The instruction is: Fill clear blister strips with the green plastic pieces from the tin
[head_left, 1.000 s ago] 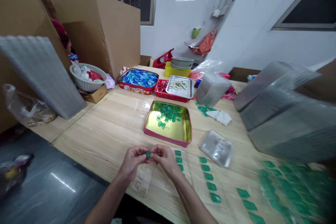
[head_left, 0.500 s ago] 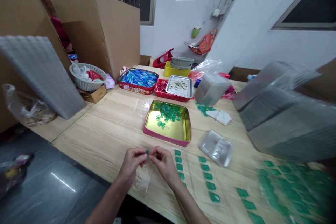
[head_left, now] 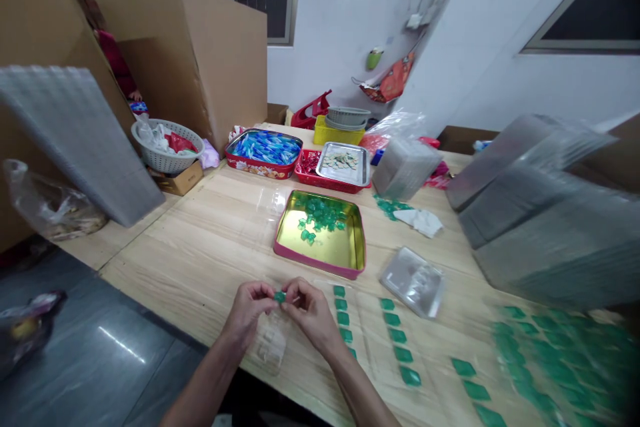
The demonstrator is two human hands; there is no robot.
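the left grip (head_left: pixel 245 310) and the right grip (head_left: pixel 313 310) are closed toward each other, their fingertips pinching one small green piece (head_left: pixel 280 297) in the air. just below the hands, in front of the pink-rimmed gold tin (head_left: pixel 313 262), lies a clear plastic tray (head_left: pixel 270 343) with no green showing in its pockets.

to the right of that tray, also in front of the tin, the worktop (head_left: pixel 200 247) carries neat columns of green pieces set in clear trays. the nearest column (head_left: pixel 343 320) runs partly behind the right forearm, the next (head_left: pixel 395 337) lies just beyond it, and a third (head_left: pixel 475 387) lies further right. past that, a broad spread of green pieces (head_left: pixel 550 360) is too blurred to count, so a good number are already in place.

the tin itself holds a loose heap of green pieces (head_left: pixel 323 211), gathered toward its far side, with much of its gold floor bare. behind the tin stand a red tin of blue pieces (head_left: pixel 263 149) and a red tray (head_left: pixel 305 177) carrying a steel tray (head_left: pixel 343 164) of pale bits. to the tin's right lie a single clear tray (head_left: pixel 413 282) and, further off, a stack of clear trays (head_left: pixel 405 168), with more large stacks (head_left: pixel 545 227) beyond, so plenty of trays remain on hand.
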